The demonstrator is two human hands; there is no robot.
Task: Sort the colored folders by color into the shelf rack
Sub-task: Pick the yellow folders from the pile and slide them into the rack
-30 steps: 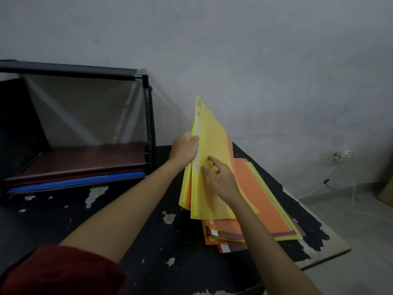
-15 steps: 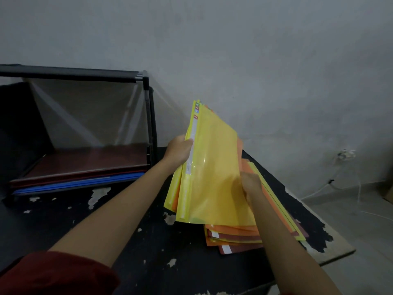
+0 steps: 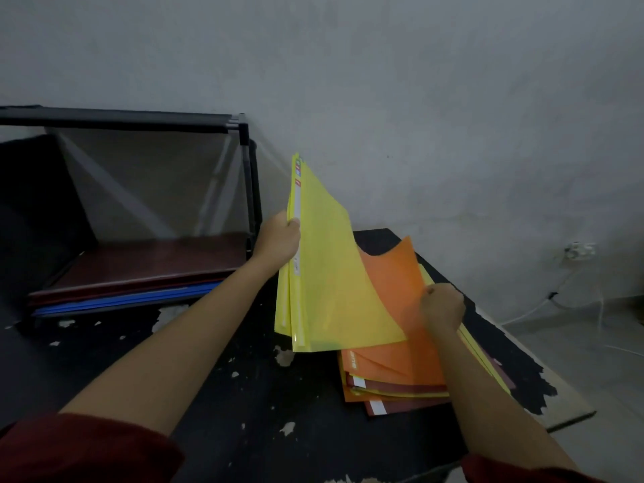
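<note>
Head view, near to far. The mixed pile point(image 3: 393, 381) of orange, yellow and maroon folders lies flat on the black table point(image 3: 209, 378), well to the right of the shelf rack point(image 3: 240, 134). My right hand point(image 3: 442, 306) is over that pile, fingers curled, pinching the raised edge of an orange folder point(image 3: 393, 273) that stands up off the pile. My left hand point(image 3: 278, 238), just right of the rack's front post, pinches the spine edge of a bundle of yellow folders point(image 3: 327, 273), thumb on the front face, fingers hidden behind. The bundle is held upright, tilted, clear of the table. Inside the rack, blue folders point(image 3: 122, 301) lie lowest, with maroon folders point(image 3: 150, 259) above them.

Step in hand, as I judge it: collecting yellows from the pile, with the orange turned aside to reach the next yellow beneath.

Next move calls for:
- drawing out a yellow without dragging the pile;
- adding it to the bundle;
- carrying the bundle left into the rack, kept apart from blue and maroon.
</note>
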